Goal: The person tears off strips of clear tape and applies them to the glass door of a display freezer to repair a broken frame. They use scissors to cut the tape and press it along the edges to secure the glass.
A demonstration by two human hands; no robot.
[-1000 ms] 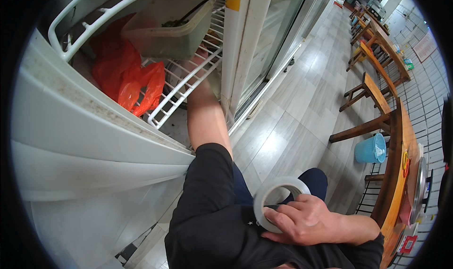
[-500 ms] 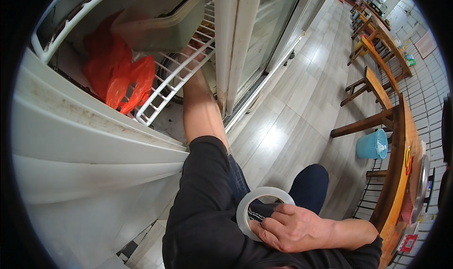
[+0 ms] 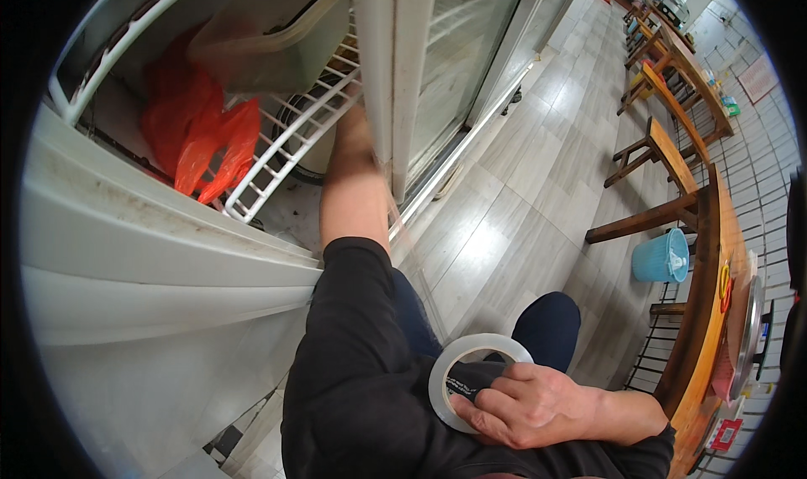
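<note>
My left forearm [image 3: 357, 197] reaches into the lower part of a white display fridge, past the edge of a white wire shelf [image 3: 290, 147]. The left hand is hidden beyond the shelf and the door frame, so its fingers do not show. Against my lap, my right hand [image 3: 534, 407] grips a wide roll of clear tape [image 3: 443, 376], its thumb and fingers bent over the ring's rim. On the shelf lie a crumpled red plastic bag [image 3: 197, 134] and a translucent plastic tub [image 3: 282, 55]. Something round with a dark rim shows dimly under the shelf.
The fridge's sliding glass door [image 3: 471, 67] stands just right of my left arm. Grey plank-pattern flooring [image 3: 521, 168] runs off to the right. Along the tiled wall are wooden tables and benches [image 3: 664, 155], a blue bin [image 3: 661, 256] and scissors [image 3: 725, 290] on the near table.
My left forearm and the fridge interior appear slightly further left in the view. The tape roll, still in my right hand, has shifted slightly right against my lap.
</note>
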